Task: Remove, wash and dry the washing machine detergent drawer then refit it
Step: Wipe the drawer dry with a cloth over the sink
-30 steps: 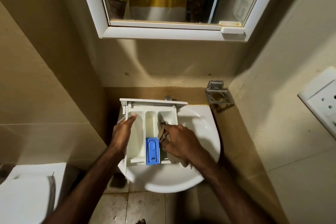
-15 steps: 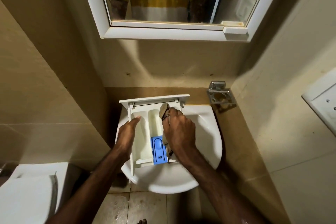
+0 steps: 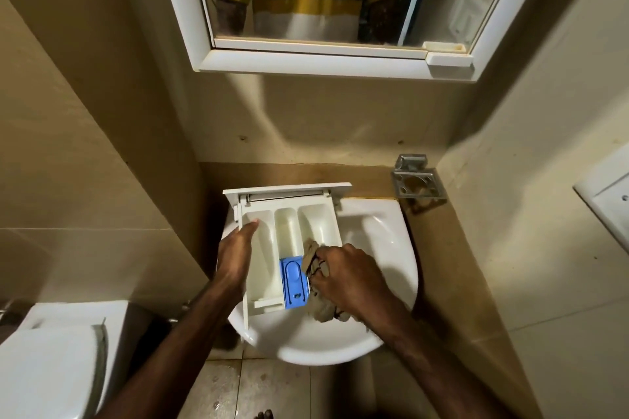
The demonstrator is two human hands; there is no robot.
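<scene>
The right hand has its grip clamped on a crumpled brown cloth, pressing it into the right-hand compartment of the white detergent drawer — just beside the blue insert. The left hand holds the drawer's left wall, thumb tip inside the left compartment, fingers hidden behind the wall. The drawer lies across the left part of the white sink, front panel toward the wall. Above hangs a white-framed mirror; a metal holder sits on the ledge — a toilet stands lower left.
</scene>
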